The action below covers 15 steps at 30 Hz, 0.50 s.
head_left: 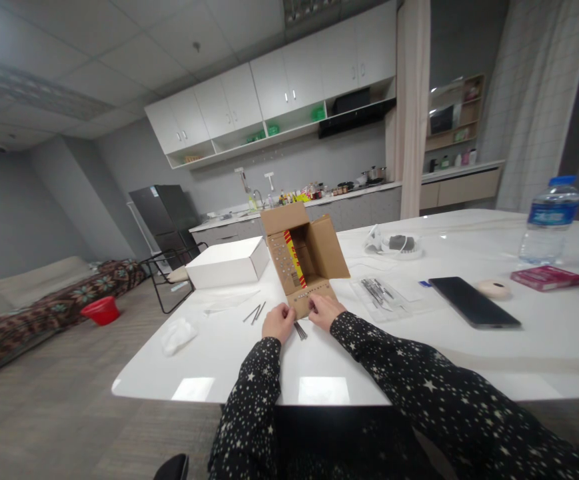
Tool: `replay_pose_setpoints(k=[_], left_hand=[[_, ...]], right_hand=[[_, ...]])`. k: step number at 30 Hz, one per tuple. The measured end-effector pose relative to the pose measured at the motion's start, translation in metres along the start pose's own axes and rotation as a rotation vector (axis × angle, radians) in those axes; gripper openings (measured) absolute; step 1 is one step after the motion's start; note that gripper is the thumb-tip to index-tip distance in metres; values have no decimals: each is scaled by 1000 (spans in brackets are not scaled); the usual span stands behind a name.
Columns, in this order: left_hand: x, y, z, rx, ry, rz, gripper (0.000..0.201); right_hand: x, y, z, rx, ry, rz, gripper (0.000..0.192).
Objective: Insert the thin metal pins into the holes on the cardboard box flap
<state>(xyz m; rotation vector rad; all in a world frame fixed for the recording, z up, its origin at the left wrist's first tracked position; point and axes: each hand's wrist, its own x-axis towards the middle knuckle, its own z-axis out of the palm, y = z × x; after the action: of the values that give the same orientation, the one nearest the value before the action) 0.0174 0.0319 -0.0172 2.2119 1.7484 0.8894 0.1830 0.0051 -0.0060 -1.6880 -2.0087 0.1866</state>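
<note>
Two hands rest at the near flap of an open cardboard box [305, 257] on a white table [544, 340]. The left hand [278, 323], loosely curled, grips nothing visible. The right hand [324, 309] presses fingertips on the flap. A small bundle of nails [300, 330] lies between the hands, nearer the left, long axis running toward the box.

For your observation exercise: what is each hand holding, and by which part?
Both hands, left and right, press on the box's near bottom flap; whether fingers actually grip it cannot be told.
</note>
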Motion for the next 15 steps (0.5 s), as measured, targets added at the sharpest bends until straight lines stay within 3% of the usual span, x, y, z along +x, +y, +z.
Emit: replay_pose_setpoints(k=[15], left_hand=[[-1, 0, -2, 1, -7, -3, 27]], right_hand=[[-2, -2, 1, 38, -31, -45, 17]])
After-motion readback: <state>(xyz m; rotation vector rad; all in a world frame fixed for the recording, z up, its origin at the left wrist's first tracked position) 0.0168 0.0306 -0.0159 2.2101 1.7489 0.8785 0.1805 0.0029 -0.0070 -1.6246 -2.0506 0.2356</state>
